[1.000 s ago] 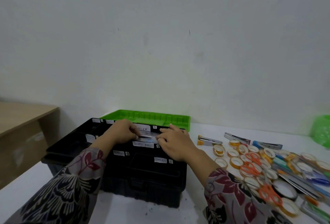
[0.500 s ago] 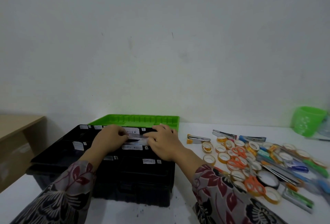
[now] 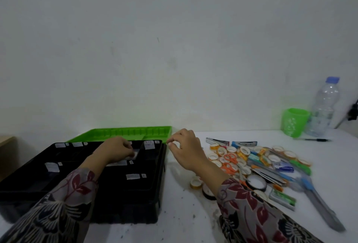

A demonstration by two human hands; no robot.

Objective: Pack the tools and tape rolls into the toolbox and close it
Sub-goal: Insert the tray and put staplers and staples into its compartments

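left hand [image 3: 116,149]: over open black toolbox [image 3: 135,194], fingers curled on a small pale object [image 3: 136,153], blurred, in a rear compartment | right hand [image 3: 186,146]: raised just right of toolbox, fingers curled, nothing seen held | tape rolls [image 3: 244,150], scissors [image 3: 229,158]: heaped on desk [image 3: 184,213], right of toolbox

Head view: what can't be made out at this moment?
- White labels on the toolbox: too small and blurred to read.
- Silvery item under the left hand: fingers cover most of it; unidentifiable.
- Right hand: fingertips pinched; whether on anything is too small to tell.
- Black tape roll: partly hidden by the right sleeve.
- Toolbox near-left corner: covered by the left sleeve.
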